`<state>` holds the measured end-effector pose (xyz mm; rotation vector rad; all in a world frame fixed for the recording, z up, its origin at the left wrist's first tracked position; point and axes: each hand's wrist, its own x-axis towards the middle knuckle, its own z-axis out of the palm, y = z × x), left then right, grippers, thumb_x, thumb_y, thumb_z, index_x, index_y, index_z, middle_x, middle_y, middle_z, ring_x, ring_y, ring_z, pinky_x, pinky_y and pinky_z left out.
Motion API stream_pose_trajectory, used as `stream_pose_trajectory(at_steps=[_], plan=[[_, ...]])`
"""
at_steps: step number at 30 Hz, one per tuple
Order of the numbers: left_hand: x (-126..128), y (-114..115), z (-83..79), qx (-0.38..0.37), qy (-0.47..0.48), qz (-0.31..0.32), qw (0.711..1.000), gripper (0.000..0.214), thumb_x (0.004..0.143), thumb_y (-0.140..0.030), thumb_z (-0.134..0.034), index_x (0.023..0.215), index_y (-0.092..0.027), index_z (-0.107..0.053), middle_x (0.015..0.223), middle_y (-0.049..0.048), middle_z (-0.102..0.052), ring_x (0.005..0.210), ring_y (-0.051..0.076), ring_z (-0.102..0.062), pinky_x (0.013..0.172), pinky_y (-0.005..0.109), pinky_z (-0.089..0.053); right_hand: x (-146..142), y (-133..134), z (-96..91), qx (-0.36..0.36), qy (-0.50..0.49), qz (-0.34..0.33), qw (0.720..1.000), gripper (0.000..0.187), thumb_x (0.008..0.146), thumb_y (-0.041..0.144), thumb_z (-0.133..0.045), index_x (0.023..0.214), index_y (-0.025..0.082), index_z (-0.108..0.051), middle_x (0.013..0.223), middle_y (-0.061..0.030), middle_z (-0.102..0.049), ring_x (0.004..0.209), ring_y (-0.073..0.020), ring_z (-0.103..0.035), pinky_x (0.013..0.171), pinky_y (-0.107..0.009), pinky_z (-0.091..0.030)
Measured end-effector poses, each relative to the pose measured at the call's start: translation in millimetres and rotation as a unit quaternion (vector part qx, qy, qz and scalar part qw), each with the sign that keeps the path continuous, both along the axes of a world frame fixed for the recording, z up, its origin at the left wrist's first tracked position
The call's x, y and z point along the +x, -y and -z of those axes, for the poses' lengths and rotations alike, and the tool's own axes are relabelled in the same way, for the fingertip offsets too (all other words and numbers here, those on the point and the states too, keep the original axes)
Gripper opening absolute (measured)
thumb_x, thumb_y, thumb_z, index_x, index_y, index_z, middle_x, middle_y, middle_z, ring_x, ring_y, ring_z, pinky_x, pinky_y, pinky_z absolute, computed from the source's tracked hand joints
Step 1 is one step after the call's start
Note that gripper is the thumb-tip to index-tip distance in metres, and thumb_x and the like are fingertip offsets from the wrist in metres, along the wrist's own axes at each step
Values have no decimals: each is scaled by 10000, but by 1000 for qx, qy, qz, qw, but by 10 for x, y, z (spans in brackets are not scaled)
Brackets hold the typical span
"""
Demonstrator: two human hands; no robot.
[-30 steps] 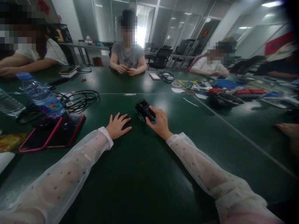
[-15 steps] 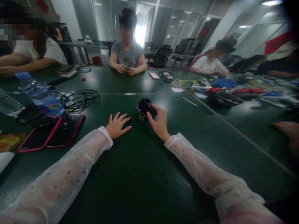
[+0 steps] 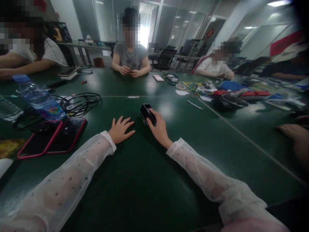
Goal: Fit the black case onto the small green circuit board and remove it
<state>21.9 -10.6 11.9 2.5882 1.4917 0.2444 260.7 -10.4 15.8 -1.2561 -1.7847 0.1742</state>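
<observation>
A small black box-shaped device (image 3: pixel 145 111), with what looks like a circuit board along its lower left side, is on the green table (image 3: pixel 135 180) in front of me. My right hand (image 3: pixel 158 126) grips it from the right, thumb at the near side and fingers over the top. Part of the device is hidden behind those fingers. To its left, my left hand (image 3: pixel 120 129) lies flat on the table with fingers spread, holding nothing and apart from the device.
Left of me are two red-edged phones (image 3: pixel 66 137), a tilted water bottle (image 3: pixel 40 98) and coiled black cables (image 3: pixel 84 102). A wrench (image 3: pixel 195 105) lies beyond my right hand, near piled tools and wires (image 3: pixel 231 93). Several people sit around; another person's hand (image 3: pixel 293 130) rests at right.
My right hand has shifted slightly left and turned the black device, so its top face shows differently and less of the board is visible. My left hand stays spread in place.
</observation>
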Motion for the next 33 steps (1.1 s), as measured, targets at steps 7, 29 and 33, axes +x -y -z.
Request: stream_pose_trajectory(at_steps=[7, 29, 33], plan=[[5, 4, -4, -4, 6, -3, 1000, 639, 951, -658, -324, 1487, -314, -381, 1596, 47, -290, 1457, 414, -181, 1103, 726, -143, 0, -37, 47, -3, -4, 5, 1000, 466, 937, 397, -516, 1388, 301, -449, 1231, -121, -547, 1090, -284, -601, 893, -500, -542], [2, -1, -23, -11, -2, 0, 1000, 656, 952, -664, -308, 1492, -299, -379, 1596, 50, -290, 1458, 414, -181, 1111, 713, -149, 179, -226, 77, -88, -79, -150, 982, 447, 819, 229, -652, 1257, 268, -573, 1285, -66, -618, 1157, -238, -605, 974, -466, -503], [-2, -8, -16, -10, 2, 0, 1000, 663, 947, -673, -308, 1492, -303, -379, 1599, 51, -284, 1458, 416, -180, 1106, 723, -144, 271, -262, 42, -121, -147, -166, 968, 481, 800, 292, -690, 1264, 266, -565, 1325, -70, -600, 1130, -234, -625, 963, -455, -517]])
